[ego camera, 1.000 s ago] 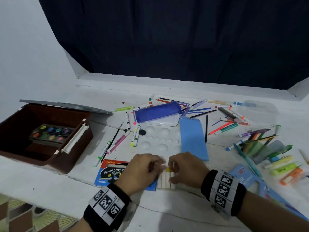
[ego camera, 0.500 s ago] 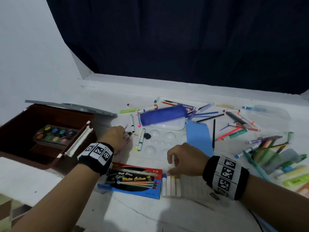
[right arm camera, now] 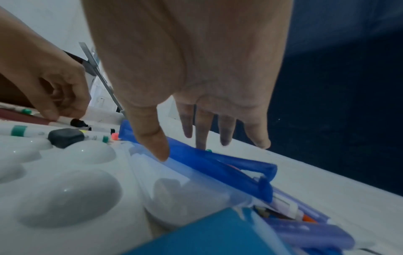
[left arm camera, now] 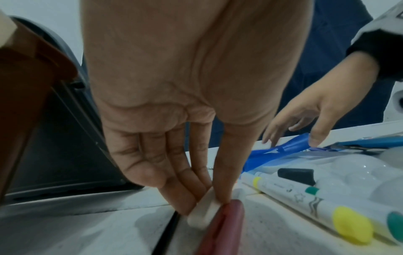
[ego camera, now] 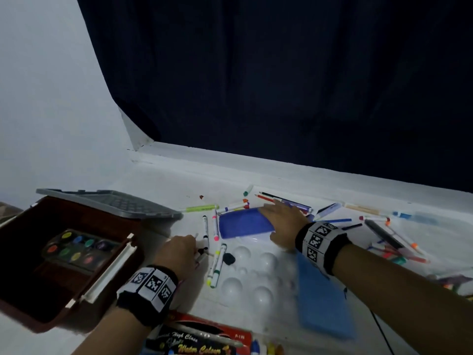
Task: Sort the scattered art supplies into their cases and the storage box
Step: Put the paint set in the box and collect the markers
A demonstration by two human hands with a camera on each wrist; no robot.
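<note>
Change, left hand: half a second back your left hand (ego camera: 179, 249) was already reaching toward the loose markers beside the storage box (ego camera: 64, 254); it now sits low on the table with thumb and fingertips (left arm camera: 222, 195) closed on the end of a white marker (left arm camera: 202, 214).

Change, right hand: your right hand (ego camera: 279, 221) has left the white crayon row near the table's front edge and moved up to the blue-lidded clear case (ego camera: 245, 222).

Meaning for task: judged, you have broken off from the crayon set and started on the markers, one hand picking, the other readying a case. Most supplies are still scattered, so the sort is early.

Left hand pose: palm down, wrist raised, fingers pointing at the table. The pinch is on the marker's end only; a dark red marker (left arm camera: 224, 227) lies touching it, so a lift may drag that one along.

Right hand pose: fingers spread and nearly straight, thumb tip (right arm camera: 159, 146) at the case's clear rim, fingers reaching over the blue lid's far edge. Nothing is gripped; I cannot tell whether the fingertips press the lid.

Task things: the paint palette (ego camera: 76, 249) lies inside the storage box, lid open. The watercolour box (ego camera: 202, 339) lies at the near edge. Loose markers (ego camera: 216, 265) lie between your hands, beside the white mixing tray (ego camera: 256, 278).
</note>
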